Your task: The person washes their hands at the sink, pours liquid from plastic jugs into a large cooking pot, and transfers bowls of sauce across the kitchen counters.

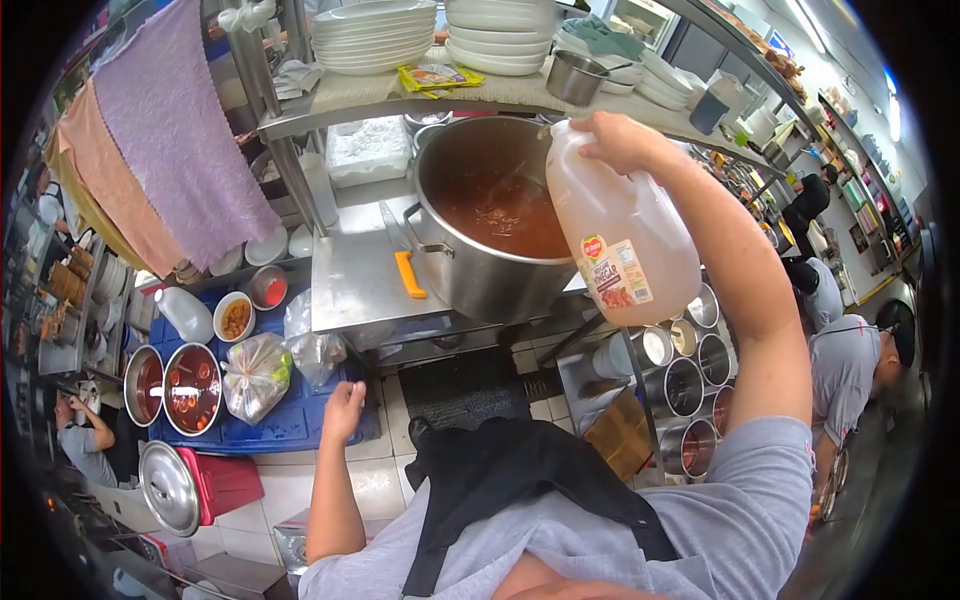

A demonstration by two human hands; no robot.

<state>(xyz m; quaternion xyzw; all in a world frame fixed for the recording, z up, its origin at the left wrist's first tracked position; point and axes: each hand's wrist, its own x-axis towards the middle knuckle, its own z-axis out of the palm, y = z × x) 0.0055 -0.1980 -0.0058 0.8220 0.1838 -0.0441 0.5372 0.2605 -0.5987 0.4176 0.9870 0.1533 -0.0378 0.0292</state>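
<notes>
The right hand (612,140) has its grip closed around the vinegar jug (622,225), mouth tilted over the right rim of the pot (490,285). The left hand (344,408), fingers curled closed, hangs left of the pot, nearer the wearer.

A commercial kitchen is indicated by the large steel pot (490,277), stacked white plates (374,42) and metal table (352,272).

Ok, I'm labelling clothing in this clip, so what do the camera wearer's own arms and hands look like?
The left hand and right hand are bare, with no gloves, watch or bracelet visible. Short, plain grey sleeves leave the forearms uncovered. Any rings can't be made out.
</notes>
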